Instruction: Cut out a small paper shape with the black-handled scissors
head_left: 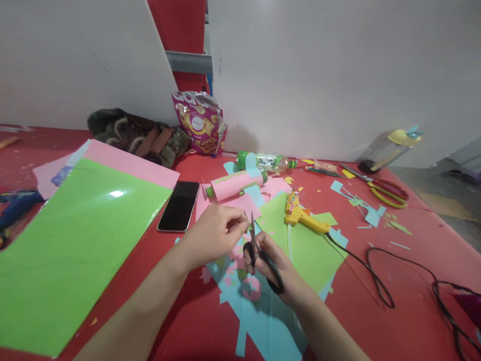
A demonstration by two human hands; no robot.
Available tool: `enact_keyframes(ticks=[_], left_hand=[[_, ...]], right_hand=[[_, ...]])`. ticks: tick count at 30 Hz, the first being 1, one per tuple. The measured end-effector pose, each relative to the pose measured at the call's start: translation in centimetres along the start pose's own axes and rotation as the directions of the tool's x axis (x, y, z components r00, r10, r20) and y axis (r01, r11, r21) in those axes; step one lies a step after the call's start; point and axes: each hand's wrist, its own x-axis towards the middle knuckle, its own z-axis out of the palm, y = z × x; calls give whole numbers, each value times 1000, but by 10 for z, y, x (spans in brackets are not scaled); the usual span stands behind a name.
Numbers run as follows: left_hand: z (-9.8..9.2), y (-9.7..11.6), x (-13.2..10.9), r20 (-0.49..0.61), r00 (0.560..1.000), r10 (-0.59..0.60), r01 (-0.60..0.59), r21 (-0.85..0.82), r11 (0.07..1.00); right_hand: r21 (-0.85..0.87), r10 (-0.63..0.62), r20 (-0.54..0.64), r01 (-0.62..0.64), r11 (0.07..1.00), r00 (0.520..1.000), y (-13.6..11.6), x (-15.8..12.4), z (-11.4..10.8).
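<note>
Black-handled scissors [267, 268] sit in my right hand [284, 276], which is closed around their finger loops. The slim blades point up and away, slightly parted. Just left of the blade tips, my left hand [216, 231] pinches with thumb and forefinger. Whatever lies in that pinch is too small to make out. Below both hands are blue paper sheets [268, 321], strewn with pink paper cutouts [229, 276] and a round pink piece [251, 288]. Beyond the hands lies a pink paper-wrapped roll [235, 184] with green ends.
On the red table [413, 271], a yellow glue gun [306, 219] trails a black cord over green paper [315, 260]. A phone [179, 205] and a green sheet pack [82, 240] lie left. Behind are a snack bag [201, 123], bottle [274, 161] and larger scissors [387, 193].
</note>
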Motion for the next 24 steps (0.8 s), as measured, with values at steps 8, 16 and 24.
enact_keyframes(ticks=[8,16,24], left_hand=[[2,0,-1,-12,1000,-15,14,-89,996],[9,5,0,-24,998,-58,53,-196,979],[14,8,0,-99,994,-40,18,-215,976]], right_hand=[[7,-33,-15,33,999,999,0,0,1],[34,-68,-7,68,997,998,4,0,-3],[-1,-68,-46,68,998,997,0,-1,2]])
